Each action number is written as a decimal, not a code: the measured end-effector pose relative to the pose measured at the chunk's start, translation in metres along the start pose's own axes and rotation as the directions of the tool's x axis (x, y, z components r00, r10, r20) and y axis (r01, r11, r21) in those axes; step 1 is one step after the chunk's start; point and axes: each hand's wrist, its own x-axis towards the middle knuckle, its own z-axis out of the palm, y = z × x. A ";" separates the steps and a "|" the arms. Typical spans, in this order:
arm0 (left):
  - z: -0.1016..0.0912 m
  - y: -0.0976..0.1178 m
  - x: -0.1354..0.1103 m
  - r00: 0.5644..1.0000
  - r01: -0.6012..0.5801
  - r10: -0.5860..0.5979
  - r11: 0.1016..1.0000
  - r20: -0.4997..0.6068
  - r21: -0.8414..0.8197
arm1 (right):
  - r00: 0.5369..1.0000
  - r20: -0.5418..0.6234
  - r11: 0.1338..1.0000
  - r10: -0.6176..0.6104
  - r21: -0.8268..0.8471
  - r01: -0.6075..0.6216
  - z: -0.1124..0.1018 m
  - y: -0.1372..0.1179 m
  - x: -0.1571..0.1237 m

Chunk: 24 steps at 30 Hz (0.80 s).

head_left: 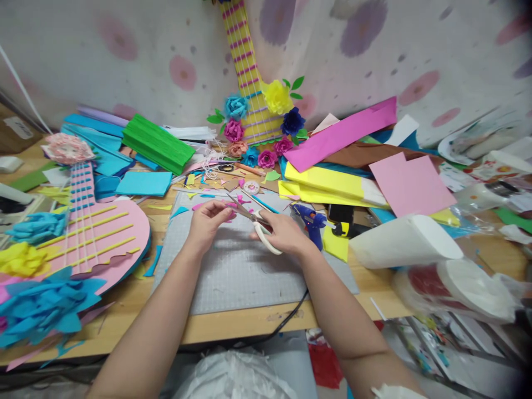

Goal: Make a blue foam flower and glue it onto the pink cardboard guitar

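Observation:
My right hand (286, 233) grips a pair of scissors (263, 237) with white handles. The narrow metal blades are parted and point up and left, toward my left hand (210, 221). The left hand is closed in a pinch, thumb against fingers. Whatever small piece it may hold is hidden, though bits of magenta paper show around the fingertips. Both hands are above a grey gridded cutting mat (224, 277). Just beyond the right hand, a blue hot glue gun (310, 219) rests on the mat.
A pink paper guitar (124, 233) with large paper flowers lies at left. Against the back wall leans a yellow guitar (249, 72). Folded green crepe paper (158, 145), yellow paper (328, 185) and scraps crowd the back. A white roll (403, 241) stands at right; a black cable (286, 318) crosses the front edge.

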 end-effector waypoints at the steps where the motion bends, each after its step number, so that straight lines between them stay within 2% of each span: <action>1: -0.002 0.001 0.001 1.000 -0.011 0.010 1.000 0.018 0.019 | 1.000 0.003 1.000 -0.007 -0.012 0.007 -0.001 0.000 0.000; 5: -0.005 0.005 0.000 0.997 -0.040 0.037 0.998 0.073 0.043 | 1.000 -0.012 0.999 -0.015 -0.047 0.015 -0.003 0.000 -0.002; 12: -0.003 0.007 -0.001 0.995 0.058 -0.059 0.998 0.084 0.011 | 0.999 -0.033 0.996 -0.010 -0.085 0.007 -0.003 -0.001 -0.004; 24: -0.007 0.007 -0.001 0.991 0.008 -0.015 0.999 0.132 0.049 | 0.999 -0.018 0.994 -0.032 -0.101 0.030 -0.002 -0.001 -0.003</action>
